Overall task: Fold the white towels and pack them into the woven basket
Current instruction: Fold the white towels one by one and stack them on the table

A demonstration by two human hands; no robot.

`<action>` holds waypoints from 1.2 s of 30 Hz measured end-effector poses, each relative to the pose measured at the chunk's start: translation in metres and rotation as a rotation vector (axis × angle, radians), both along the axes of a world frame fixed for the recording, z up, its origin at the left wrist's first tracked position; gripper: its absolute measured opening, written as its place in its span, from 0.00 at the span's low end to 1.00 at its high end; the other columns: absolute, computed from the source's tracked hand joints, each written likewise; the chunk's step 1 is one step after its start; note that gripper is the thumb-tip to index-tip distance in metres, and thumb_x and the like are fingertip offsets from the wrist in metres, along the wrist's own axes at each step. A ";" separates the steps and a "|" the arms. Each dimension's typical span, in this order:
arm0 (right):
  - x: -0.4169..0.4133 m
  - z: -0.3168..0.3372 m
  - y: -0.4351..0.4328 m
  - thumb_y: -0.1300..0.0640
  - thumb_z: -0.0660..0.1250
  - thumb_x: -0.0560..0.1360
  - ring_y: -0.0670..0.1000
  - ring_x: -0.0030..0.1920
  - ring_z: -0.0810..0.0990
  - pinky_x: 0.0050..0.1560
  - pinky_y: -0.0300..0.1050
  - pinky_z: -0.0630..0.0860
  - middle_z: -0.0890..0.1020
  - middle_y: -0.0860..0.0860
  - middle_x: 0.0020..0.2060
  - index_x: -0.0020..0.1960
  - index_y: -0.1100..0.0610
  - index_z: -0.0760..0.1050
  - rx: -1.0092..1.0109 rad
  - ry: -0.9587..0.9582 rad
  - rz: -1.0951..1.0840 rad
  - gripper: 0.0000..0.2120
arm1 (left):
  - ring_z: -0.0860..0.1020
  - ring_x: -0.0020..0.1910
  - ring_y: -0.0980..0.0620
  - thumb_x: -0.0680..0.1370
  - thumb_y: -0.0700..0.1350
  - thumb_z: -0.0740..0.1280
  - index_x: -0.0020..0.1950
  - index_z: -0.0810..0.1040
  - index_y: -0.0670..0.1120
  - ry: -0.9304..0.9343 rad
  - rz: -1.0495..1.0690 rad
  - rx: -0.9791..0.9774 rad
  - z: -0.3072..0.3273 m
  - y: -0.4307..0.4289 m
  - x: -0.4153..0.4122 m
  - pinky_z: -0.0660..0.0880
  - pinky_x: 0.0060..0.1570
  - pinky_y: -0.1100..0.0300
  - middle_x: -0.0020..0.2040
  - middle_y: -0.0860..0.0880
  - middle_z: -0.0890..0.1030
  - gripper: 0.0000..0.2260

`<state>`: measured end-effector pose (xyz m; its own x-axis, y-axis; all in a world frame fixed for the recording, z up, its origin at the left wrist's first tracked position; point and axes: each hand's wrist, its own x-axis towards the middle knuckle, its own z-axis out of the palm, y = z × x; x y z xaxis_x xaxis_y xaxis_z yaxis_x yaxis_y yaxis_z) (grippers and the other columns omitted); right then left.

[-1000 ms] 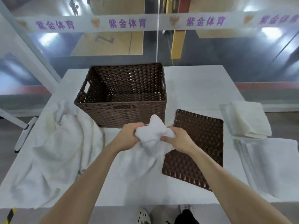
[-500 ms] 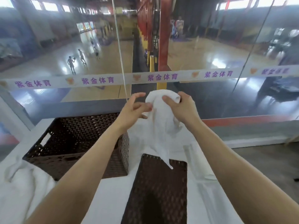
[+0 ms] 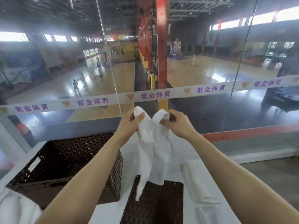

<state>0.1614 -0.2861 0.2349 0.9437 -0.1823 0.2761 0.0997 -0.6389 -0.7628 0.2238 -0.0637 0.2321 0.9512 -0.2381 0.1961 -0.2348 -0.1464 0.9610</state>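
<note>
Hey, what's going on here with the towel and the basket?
A person is holding up a white towel with both hands, the left hand and the right hand each gripping its top edge, so it hangs above the table. It is not folded yet. The woven basket stands to the left with no towel showing inside. A flat woven panel lies beside it, and another loose towel lies at the near left.

Two hands, the left hand [image 3: 129, 125] and the right hand [image 3: 178, 125], pinch one towel [image 3: 153, 151]. One basket [image 3: 64, 167] stands below-left of the grip and one lid [image 3: 158, 204] lies straight below. There are two more towels: one heap [image 3: 14, 209] far below-left and one folded towel [image 3: 199, 183] below-right.
</note>
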 end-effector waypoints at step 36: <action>0.026 0.007 -0.054 0.29 0.77 0.69 0.50 0.56 0.81 0.58 0.49 0.77 0.83 0.47 0.57 0.64 0.50 0.81 -0.132 0.268 0.077 0.33 | 0.82 0.43 0.59 0.73 0.63 0.81 0.59 0.83 0.57 -0.107 -0.267 0.732 0.016 0.032 0.034 0.76 0.47 0.55 0.43 0.60 0.85 0.18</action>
<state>0.1874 -0.3397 0.2417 0.9957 -0.0864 0.0322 -0.0416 -0.7327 -0.6793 0.2576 -0.0312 0.2486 0.8285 -0.5599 -0.0114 -0.4370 -0.6592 0.6119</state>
